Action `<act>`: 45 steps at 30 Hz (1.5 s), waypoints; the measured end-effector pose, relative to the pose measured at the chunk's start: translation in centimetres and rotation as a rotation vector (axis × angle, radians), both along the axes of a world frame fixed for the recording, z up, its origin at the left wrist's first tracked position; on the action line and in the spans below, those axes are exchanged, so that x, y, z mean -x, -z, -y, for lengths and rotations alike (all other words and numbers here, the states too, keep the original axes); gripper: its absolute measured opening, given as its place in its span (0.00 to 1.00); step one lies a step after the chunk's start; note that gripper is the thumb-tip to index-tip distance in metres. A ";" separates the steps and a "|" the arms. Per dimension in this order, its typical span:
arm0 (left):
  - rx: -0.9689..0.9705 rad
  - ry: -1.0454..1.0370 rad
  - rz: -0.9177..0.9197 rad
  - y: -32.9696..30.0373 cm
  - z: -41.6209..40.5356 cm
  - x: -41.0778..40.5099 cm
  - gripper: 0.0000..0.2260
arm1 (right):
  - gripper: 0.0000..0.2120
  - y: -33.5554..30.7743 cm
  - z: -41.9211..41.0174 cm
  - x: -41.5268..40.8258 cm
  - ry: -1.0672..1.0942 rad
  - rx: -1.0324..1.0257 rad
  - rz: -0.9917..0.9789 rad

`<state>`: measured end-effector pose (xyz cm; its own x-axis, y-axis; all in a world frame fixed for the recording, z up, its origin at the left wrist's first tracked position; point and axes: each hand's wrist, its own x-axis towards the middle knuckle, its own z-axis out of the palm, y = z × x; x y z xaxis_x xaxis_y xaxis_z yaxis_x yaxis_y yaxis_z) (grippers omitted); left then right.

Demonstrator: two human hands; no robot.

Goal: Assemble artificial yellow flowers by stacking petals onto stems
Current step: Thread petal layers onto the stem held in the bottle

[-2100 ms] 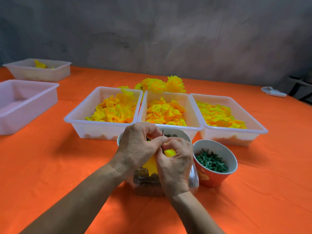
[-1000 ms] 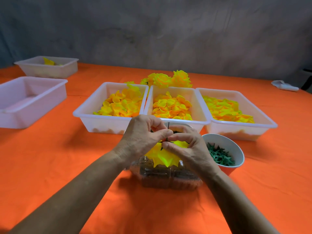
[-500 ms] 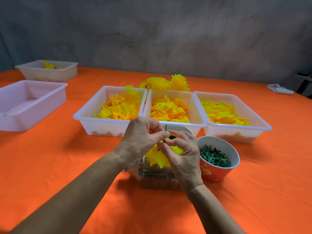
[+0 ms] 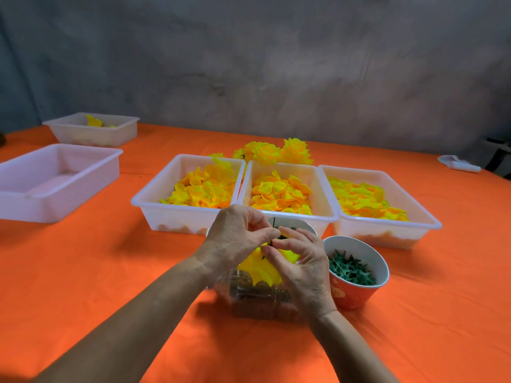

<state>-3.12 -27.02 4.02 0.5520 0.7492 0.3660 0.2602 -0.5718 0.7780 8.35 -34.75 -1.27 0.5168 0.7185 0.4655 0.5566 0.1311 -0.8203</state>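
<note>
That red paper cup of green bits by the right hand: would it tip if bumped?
Probably, quite easily. The cup narrows toward its base and looks like thin paper, and the green bits inside seem small and light, so they likely add little weight.

Thin dark stem (image 4: 273,228) upright between my fingertips, spiky yellow petal layer (image 4: 260,269) threaded on it, hanging below.

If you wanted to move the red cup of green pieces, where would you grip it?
Probably wrap the red cup around its outer wall from the right: it stands upright, its open top is full of green pieces, and the right hand crowds its left side.
</note>
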 end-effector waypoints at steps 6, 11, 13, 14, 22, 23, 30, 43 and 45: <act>0.007 0.002 -0.019 -0.2 0.0 0.0 0.09 | 0.07 -0.4 -0.1 -0.2 -0.015 0.010 0.028; 0.010 -0.007 -0.011 0.2 -0.3 0.0 0.09 | 0.05 -0.3 -0.3 -0.3 0.003 -0.002 0.021; 0.014 0.002 0.000 0.3 -0.3 -0.1 0.09 | 0.06 -0.2 -0.3 -0.2 -0.003 -0.007 0.019; 0.015 0.005 0.004 0.3 -0.3 -0.1 0.09 | 0.08 -0.2 -0.3 -0.1 -0.007 -0.009 0.016; 0.003 -0.011 0.009 0.2 -0.2 -0.2 0.09 | 0.06 -0.5 0.3 1.0 0.134 0.030 0.075; 0.001 -0.018 0.003 0.2 -0.2 -0.2 0.09 | 0.05 -0.5 0.2 1.4 0.210 0.014 0.138; -0.027 0.009 0.020 0.3 -0.5 -0.1 0.10 | 0.08 -0.1 -1.0 3.5 0.476 -0.087 0.243; 0.128 0.060 0.197 -0.1 -0.4 0.9 0.13 | 0.03 -2.5 -0.2 2.0 0.234 0.019 0.146; 0.138 0.025 0.230 -0.2 -0.7 1.5 0.20 | 0.03 -3.3 -0.1 1.8 0.200 0.018 0.104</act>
<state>-4.58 -26.34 4.17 0.4852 0.7877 0.3796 0.0544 -0.4605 0.8860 6.58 -34.60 1.99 0.5999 0.6153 0.5114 0.6515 -0.0046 -0.7586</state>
